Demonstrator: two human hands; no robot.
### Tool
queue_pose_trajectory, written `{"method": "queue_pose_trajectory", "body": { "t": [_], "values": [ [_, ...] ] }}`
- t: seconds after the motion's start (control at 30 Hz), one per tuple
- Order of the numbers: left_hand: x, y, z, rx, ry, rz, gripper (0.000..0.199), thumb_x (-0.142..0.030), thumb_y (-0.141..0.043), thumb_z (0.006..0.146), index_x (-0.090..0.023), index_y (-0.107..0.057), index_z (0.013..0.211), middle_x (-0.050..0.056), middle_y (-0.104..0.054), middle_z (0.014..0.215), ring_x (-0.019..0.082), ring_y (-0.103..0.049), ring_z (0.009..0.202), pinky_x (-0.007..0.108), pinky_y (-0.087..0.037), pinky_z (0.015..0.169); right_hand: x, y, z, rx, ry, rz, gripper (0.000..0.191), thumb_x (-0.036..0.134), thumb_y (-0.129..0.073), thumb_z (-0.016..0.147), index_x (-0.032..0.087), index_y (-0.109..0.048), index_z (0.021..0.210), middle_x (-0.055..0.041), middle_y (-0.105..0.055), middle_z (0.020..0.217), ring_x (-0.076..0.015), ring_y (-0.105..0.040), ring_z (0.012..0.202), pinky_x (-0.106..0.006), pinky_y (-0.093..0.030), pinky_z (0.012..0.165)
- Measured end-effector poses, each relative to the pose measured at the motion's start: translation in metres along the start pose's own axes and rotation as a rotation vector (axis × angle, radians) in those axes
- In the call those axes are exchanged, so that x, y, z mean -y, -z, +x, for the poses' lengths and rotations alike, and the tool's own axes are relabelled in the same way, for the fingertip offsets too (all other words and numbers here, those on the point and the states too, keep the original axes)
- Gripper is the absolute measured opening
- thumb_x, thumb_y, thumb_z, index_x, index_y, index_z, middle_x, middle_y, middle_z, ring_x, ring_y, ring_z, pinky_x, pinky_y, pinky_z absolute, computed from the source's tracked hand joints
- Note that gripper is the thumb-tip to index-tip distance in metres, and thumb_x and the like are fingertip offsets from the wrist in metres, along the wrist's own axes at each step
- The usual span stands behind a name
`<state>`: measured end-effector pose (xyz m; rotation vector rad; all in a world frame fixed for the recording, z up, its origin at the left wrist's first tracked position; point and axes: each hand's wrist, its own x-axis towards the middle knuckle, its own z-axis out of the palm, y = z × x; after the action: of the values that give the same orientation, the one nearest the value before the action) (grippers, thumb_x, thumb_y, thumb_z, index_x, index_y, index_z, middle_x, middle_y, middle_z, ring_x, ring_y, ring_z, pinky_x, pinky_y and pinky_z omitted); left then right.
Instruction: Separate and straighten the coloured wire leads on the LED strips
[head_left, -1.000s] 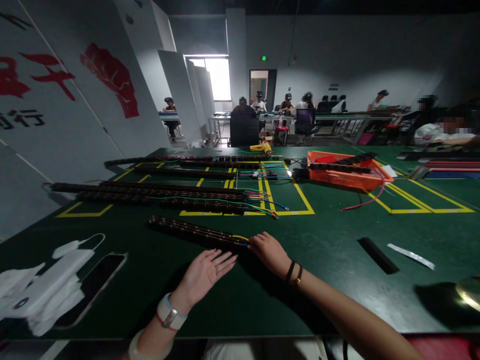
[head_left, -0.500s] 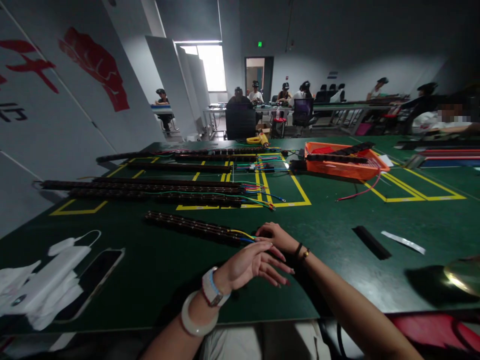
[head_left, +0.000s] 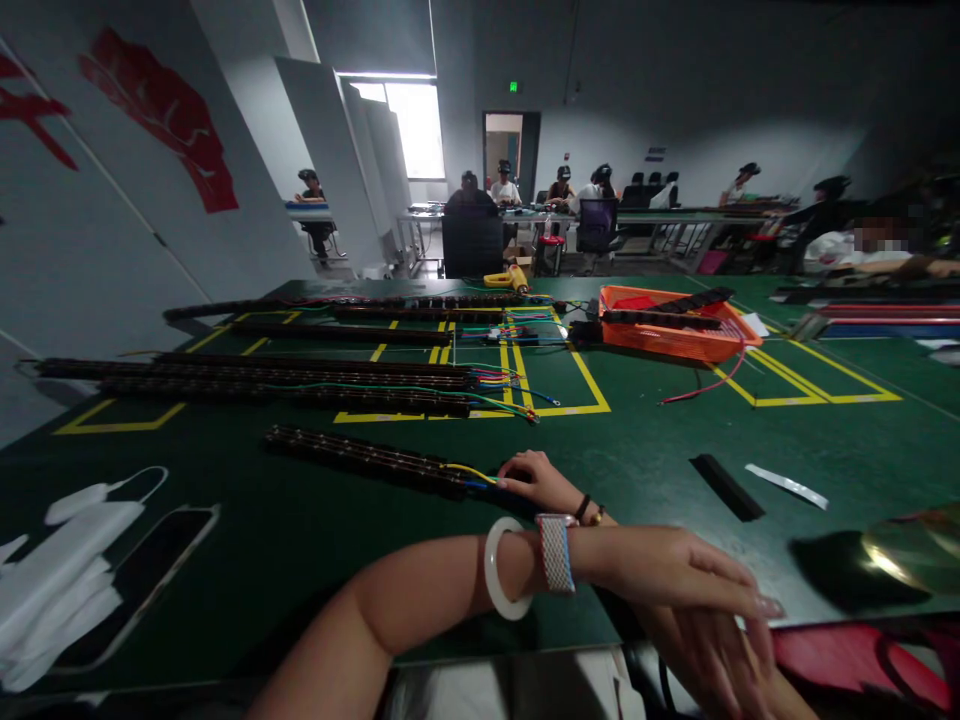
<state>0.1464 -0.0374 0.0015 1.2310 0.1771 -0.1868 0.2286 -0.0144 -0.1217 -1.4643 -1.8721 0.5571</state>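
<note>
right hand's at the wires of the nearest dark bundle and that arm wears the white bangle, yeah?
No: the white bangle is on the left arm, as the head view shows. The right hand is at the wires of the nearest dark bundle.

Dark phone point(head_left: 159, 562) and crumpled white tissue point(head_left: 69, 618).

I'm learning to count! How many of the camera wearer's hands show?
2: the right hand by the yellow wire, and the left hand over the right forearm. Neither is hidden.
</note>
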Motion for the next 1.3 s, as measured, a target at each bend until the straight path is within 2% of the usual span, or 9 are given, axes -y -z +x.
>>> {"method": "queue_pose_trajectory", "body": {
  "t": [0.07,0.13,0.23,0.33,0.57,0.73,0.87,1.17,1.3],
  "values": [
    [0.013,0.015,-0.004,0.234,0.06,0.112,0.026,-0.037,-0.079,0.062,-0.015,-0.071,0.074,-0.004,-0.063,0.057,0.009,-0.06,0.055,0.012,-0.041,0.048,0.001,-0.006,0.019,0.017,-0.01,-0.098,0.03,0.051,-0.053,0.082,0.026,-0.067,0.091,-0.0052,-0.064,0.083,-0.0219,-0.056,0.096,-0.033,-0.043,0.08],
    [0.03,0.037,-0.012,0.408,0.118,0.195,0.042,-0.055,-0.069,0.066,-0.014,-0.069,0.074,-0.001,-0.063,0.057,0.008,-0.058,0.052,0.013,-0.043,0.048,-0.001,-0.012,0.034,0.024,-0.023,-0.141,0.036,0.054,-0.051,0.083,0.023,-0.066,0.092,-0.0055,-0.064,0.084,-0.0208,-0.055,0.093,-0.035,-0.04,0.084],
    [0.054,0.07,-0.032,0.213,0.09,0.137,0.045,-0.059,-0.065,0.068,-0.013,-0.066,0.071,0.001,-0.065,0.061,0.009,-0.058,0.053,0.017,-0.048,0.056,-0.006,-0.018,0.043,0.027,-0.033,-0.172,0.04,0.058,-0.056,0.079,0.022,-0.066,0.092,-0.0044,-0.063,0.085,-0.0189,-0.053,0.089,-0.036,-0.035,0.086],
    [0.069,0.097,-0.053,0.155,0.087,0.021,0.041,-0.052,-0.057,0.076,-0.012,-0.065,0.074,0.006,-0.068,0.067,0.012,-0.062,0.055,0.019,-0.049,0.055,-0.008,-0.02,0.042,0.033,-0.023,-0.191,0.038,0.056,-0.057,0.08,0.021,-0.066,0.091,-0.0027,-0.063,0.085,-0.0162,-0.052,0.085,-0.034,-0.03,0.086],
    [0.091,0.138,-0.071,-0.091,0.063,-0.307,0.043,-0.043,-0.038,0.082,-0.009,-0.064,0.076,0.015,-0.07,0.079,0.02,-0.068,0.069,0.026,-0.053,0.066,-0.006,-0.02,0.044,0.059,-0.062,-0.147,0.031,0.048,-0.054,0.085,0.021,-0.068,0.088,-0.0026,-0.063,0.081,-0.0156,-0.051,0.084,-0.033,-0.028,0.084],
    [0.096,0.145,-0.071,-0.086,0.064,-0.334,0.044,-0.043,-0.038,0.082,-0.008,-0.064,0.079,0.016,-0.069,0.08,0.021,-0.068,0.073,0.026,-0.053,0.069,-0.002,-0.026,0.048,0.01,-0.101,-0.148,0.03,0.048,-0.055,0.085,0.02,-0.067,0.083,-0.0019,-0.063,0.081,-0.0149,-0.052,0.081,-0.033,-0.031,0.084],
    [0.094,0.141,-0.073,-0.087,0.08,-0.272,0.043,-0.043,-0.04,0.083,-0.008,-0.064,0.077,0.015,-0.069,0.08,0.019,-0.068,0.07,0.024,-0.052,0.066,0.003,-0.03,0.049,-0.024,-0.029,-0.08,0.028,0.044,-0.055,0.086,0.019,-0.066,0.091,-0.0035,-0.06,0.084,-0.0135,-0.053,0.08,-0.026,-0.038,0.074],
    [0.094,0.141,-0.07,-0.11,0.126,-0.226,0.038,-0.042,-0.046,0.082,-0.008,-0.064,0.084,0.017,-0.069,0.084,0.02,-0.068,0.074,0.026,-0.052,0.068,0.008,-0.022,0.057,-0.009,-0.019,-0.259,0.027,0.034,-0.045,0.093,0.015,-0.064,0.091,-0.0066,-0.063,0.081,-0.0136,-0.056,0.074,-0.024,-0.04,0.069],
    [0.098,0.142,-0.069,-0.106,0.069,-0.247,0.037,-0.042,-0.049,0.082,-0.009,-0.063,0.089,0.017,-0.068,0.092,0.019,-0.067,0.082,0.027,-0.052,0.076,0.007,-0.014,0.06,0.045,-0.062,-0.244,0.027,0.035,-0.046,0.093,0.016,-0.064,0.09,-0.0049,-0.064,0.08,-0.0125,-0.056,0.07,-0.022,-0.038,0.063]
  ]
}}
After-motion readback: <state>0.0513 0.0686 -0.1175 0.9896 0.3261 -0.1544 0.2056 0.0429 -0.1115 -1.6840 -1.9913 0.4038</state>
